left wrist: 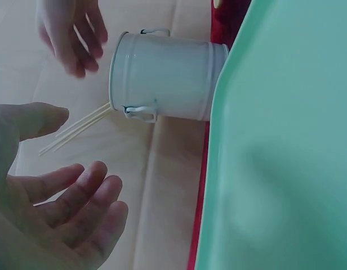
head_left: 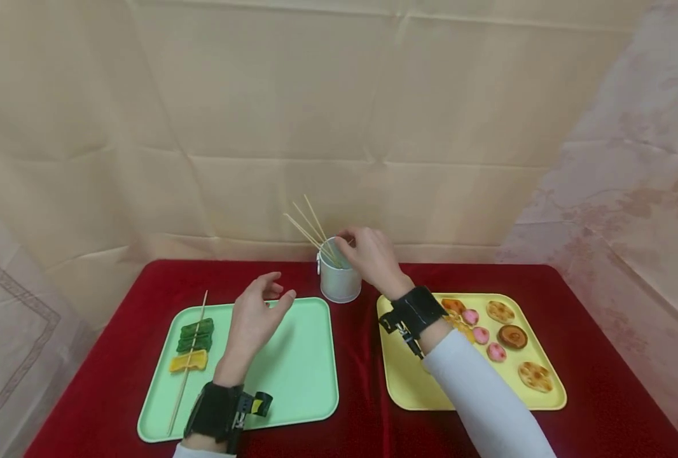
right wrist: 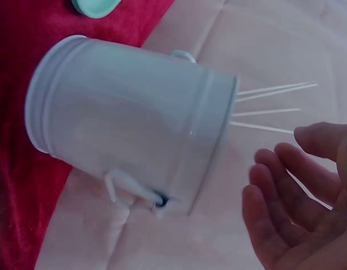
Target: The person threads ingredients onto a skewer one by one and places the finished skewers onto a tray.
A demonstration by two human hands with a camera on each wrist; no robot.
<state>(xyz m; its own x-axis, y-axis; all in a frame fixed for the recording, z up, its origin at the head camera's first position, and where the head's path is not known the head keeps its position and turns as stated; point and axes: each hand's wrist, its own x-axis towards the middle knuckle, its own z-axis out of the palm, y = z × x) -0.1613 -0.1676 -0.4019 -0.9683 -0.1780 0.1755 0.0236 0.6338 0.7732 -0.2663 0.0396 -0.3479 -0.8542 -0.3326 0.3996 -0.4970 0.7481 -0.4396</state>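
Thin wooden skewers lean out of a small white metal bucket with side handles, at the table's back. Over the bucket's right rim is my right hand, its fingers loosely bent. In the right wrist view, a gap shows between thumb and fingers, and one skewer's end meets the thumb's outline; whether they touch, I cannot tell. My left hand hovers over the green tray, holding nothing, thumb and fingers apart. On that tray's left lies a skewer with folded green pieces and a yellow piece threaded on it.
A yellow tray at right carries several loose food pieces: pink balls, a brown mushroom cap, and browned round slices. My right forearm passes over part of it. Red cloth covers the table; a beige curtain hangs behind.
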